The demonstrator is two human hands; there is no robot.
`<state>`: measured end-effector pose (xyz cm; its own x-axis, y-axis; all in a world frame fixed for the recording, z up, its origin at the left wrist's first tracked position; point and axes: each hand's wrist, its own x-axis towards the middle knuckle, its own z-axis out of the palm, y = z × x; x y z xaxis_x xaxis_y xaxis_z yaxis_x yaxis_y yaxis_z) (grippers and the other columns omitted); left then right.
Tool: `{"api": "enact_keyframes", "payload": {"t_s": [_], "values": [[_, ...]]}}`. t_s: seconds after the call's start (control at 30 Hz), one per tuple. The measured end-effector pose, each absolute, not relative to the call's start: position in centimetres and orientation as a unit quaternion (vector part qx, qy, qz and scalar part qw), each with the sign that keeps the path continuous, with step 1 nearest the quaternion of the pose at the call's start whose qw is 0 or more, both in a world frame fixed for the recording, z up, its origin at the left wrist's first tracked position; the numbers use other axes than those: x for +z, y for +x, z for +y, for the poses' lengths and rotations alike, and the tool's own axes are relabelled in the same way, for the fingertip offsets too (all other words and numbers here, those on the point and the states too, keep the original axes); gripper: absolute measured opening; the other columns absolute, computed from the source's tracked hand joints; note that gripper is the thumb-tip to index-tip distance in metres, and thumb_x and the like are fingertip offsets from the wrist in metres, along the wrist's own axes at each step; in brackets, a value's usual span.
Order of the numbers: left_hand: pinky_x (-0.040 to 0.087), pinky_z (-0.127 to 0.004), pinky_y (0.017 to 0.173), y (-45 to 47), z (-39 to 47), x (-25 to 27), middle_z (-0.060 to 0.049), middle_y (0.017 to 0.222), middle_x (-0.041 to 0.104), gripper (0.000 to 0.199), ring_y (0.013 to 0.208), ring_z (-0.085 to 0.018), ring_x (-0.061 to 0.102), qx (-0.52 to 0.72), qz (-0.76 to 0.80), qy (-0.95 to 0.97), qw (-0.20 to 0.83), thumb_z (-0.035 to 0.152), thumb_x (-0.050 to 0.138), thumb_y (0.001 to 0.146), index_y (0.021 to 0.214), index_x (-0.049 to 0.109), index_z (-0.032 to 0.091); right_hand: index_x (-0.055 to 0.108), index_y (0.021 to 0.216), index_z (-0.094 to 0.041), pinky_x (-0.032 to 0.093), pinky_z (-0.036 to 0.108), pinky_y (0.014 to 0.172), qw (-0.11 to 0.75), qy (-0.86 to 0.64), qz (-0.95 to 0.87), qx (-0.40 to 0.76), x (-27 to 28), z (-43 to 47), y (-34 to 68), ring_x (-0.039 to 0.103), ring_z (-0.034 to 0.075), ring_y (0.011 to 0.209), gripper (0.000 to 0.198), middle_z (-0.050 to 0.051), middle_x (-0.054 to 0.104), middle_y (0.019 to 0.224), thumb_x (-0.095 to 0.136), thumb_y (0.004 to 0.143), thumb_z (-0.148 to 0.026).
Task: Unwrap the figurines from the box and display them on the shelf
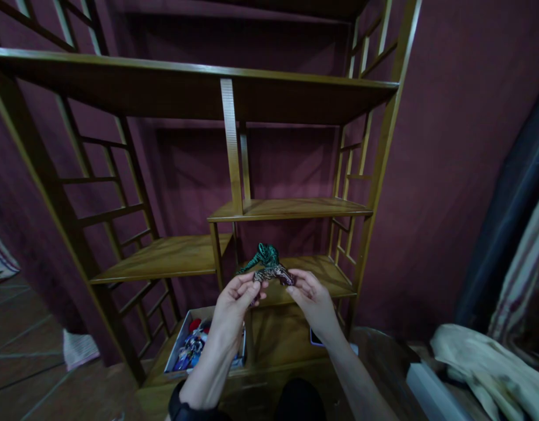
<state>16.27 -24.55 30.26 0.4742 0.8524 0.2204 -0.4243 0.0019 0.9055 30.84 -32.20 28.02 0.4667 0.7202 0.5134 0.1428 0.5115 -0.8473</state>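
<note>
Between my two hands is a small figurine (269, 260), teal-green on top with a patterned brownish-purple lower part. My left hand (237, 301) pinches its left side between thumb and fingers. On the other side, my right hand (310, 299) grips the dark right end in the same way. The figurine is held up in front of a wooden shelf unit (291, 207), near the level of its lower right shelf. Fine details of the figurine are too dark to make out.
An open box (182, 336) of colourful small items stands on the bottom board, left of my forearms. A phone-like object (315, 338) lies partly behind my right wrist. Pale cloth (484, 351) and a light box (436, 392) are at the lower right. A maroon wall (453, 146) stands behind.
</note>
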Motion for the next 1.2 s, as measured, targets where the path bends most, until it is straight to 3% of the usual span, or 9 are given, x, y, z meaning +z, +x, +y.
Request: {"api": "enact_keyframes", "payload": {"t_s": [0.33,0.7,1.0,1.2], "values": [[0.048,-0.024,0.073,17.6,-25.6,32.7,-0.004,0.087,0.068,0.036,0.077,-0.013,0.062,0.533,0.194,0.589,0.575,0.025,0.073,0.061,0.094,0.061,0.016,0.057,0.105,-0.021,0.047,0.035,0.091,0.749,-0.433,-0.463,0.194,29.6,-32.6,31.7,0.060,0.021,0.099,0.035,0.006,0.064,0.105,0.063,0.072,-0.029],[0.048,-0.026,0.070,18.9,-25.6,37.5,-0.008,0.091,0.068,0.041,0.078,-0.016,0.062,0.531,0.144,0.620,0.560,0.025,0.075,0.058,0.095,0.061,0.014,0.057,0.101,-0.020,0.048,0.032,0.084,0.760,-0.414,-0.477,0.154,34.9,-33.7,33.7,0.062,0.018,0.091,0.034,0.005,0.066,0.096,0.065,0.069,-0.030],[0.044,-0.022,0.065,22.6,-23.7,42.5,-0.001,0.073,0.065,0.027,0.069,-0.012,0.058,0.550,0.072,0.679,0.481,0.022,0.072,0.059,0.082,0.061,0.014,0.057,0.092,-0.019,0.047,0.032,0.083,0.768,-0.380,-0.504,0.111,39.9,-31.1,37.6,0.062,0.016,0.084,0.032,0.003,0.066,0.089,0.068,0.063,-0.025],[0.045,-0.024,0.070,26.4,-21.3,44.6,-0.002,0.078,0.066,0.030,0.072,-0.013,0.060,0.558,0.059,0.685,0.464,0.018,0.070,0.057,0.085,0.059,0.014,0.055,0.093,-0.017,0.045,0.033,0.086,0.766,-0.387,-0.505,0.089,42.6,-28.4,41.0,0.061,0.015,0.085,0.040,0.005,0.064,0.092,0.069,0.056,-0.018]]}}
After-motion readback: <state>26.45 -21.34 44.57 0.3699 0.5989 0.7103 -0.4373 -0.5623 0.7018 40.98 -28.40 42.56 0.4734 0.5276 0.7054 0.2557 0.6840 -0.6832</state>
